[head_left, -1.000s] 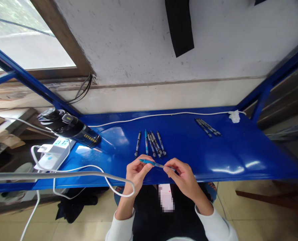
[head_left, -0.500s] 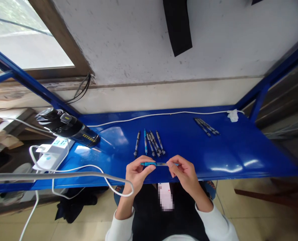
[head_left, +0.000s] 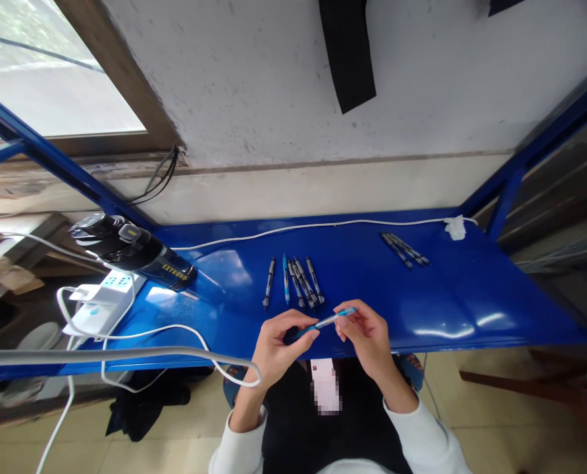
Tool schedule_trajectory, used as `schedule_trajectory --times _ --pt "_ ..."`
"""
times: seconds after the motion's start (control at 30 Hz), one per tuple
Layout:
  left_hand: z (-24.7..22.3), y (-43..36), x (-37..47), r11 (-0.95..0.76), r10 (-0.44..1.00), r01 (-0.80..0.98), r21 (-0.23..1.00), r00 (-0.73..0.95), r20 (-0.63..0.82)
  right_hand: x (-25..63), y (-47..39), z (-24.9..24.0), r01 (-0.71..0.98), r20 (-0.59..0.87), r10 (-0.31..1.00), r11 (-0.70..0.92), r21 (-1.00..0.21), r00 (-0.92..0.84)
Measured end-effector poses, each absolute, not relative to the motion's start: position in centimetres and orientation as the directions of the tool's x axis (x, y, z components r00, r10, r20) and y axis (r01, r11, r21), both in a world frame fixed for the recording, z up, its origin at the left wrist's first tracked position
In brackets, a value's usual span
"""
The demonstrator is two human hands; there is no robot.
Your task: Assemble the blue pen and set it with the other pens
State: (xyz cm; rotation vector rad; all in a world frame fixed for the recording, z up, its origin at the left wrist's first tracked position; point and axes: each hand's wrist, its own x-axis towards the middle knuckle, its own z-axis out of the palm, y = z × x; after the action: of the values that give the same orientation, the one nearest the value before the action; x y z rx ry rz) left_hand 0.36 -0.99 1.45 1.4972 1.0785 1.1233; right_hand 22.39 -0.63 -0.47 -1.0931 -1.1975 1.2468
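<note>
- Head view, hands: the left hand [head_left: 280, 342] and right hand [head_left: 367, 336] sit at lower centre of the frame, just in front of the near edge of the blue shelf [head_left: 451, 296]. Both are closed in a pinch on one blue pen [head_left: 326, 321], one hand at each end.
- The left fingers are curled round the lower, darker end of the pen; the right thumb and forefinger nip the upper end. The pen slants upward to the right between them, clear of the shelf. Judged: a grip at both ends suits twisting or pulling the barrel, not writing.
- The pen is held in the air over the shelf's front lip, just below the loose pens.
- Centre of frame: a row of pens [head_left: 296, 282] lies on the shelf, roughly parallel, tips towards the person, within easy reach of either hand. Whether they are whole or dismantled cannot be told.
- Upper right of the shelf: a second small bundle of pens [head_left: 405, 249] lies well apart from the first, presumably kept as a separate lot.
- Left of frame: a dark bottle [head_left: 135, 250] lies on its side beside a white power strip [head_left: 103, 299].
- A white cable [head_left: 323, 225] runs along the shelf's back edge; a grey cable [head_left: 126, 355] crosses the lower left.
- White sleeves cover both forearms at the bottom of the frame.
</note>
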Motion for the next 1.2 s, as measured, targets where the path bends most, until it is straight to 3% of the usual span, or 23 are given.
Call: schedule_trajectory --times 0.13,0.3,0.6,0.7,0.77,0.87,1.03,1.2 --pt "1.7 -0.8 0.4 -0.168 0.962 0.114 0.979 0.237 0.138 22.3 -0.5 0.4 -0.1 0.151 0.987 0.146 -0.984 -0.046" --pt "1.4 -0.7 0.5 -0.251 0.954 0.163 0.954 0.206 0.216 21.1 -0.2 1.9 -0.18 0.109 0.984 0.083 -0.98 -0.138" --pt "0.1 -1.9 1.0 -0.464 0.884 0.257 0.848 0.073 0.461 18.2 -1.5 1.4 -0.098 0.233 0.967 0.243 -0.965 0.101" --pt "0.4 -1.9 1.1 -0.523 0.848 0.282 0.805 0.078 0.524 18.1 -1.2 2.1 -0.231 0.196 0.972 0.222 -0.947 0.133" --pt "0.7 -1.9 1.0 -0.495 0.865 0.285 0.821 0.07 0.497 18.6 -0.4 3.2 -0.499 0.116 0.976 0.194 -0.845 0.182" --pt "1.0 -1.8 0.7 -0.361 0.928 0.229 0.904 -0.01 0.373 20.9 1.2 4.8 -0.864 -0.074 0.989 0.078 -0.497 0.131" --pt "0.8 -1.8 0.4 -0.237 0.96 0.069 0.969 -0.135 0.244 25.9 2.2 3.2 -0.985 -0.143 0.982 0.106 -0.134 0.125" --pt "1.0 -1.8 0.6 -0.213 0.969 0.062 0.975 -0.115 0.219 27.9 1.5 1.2 -0.99 -0.057 0.989 0.135 0.033 0.133"
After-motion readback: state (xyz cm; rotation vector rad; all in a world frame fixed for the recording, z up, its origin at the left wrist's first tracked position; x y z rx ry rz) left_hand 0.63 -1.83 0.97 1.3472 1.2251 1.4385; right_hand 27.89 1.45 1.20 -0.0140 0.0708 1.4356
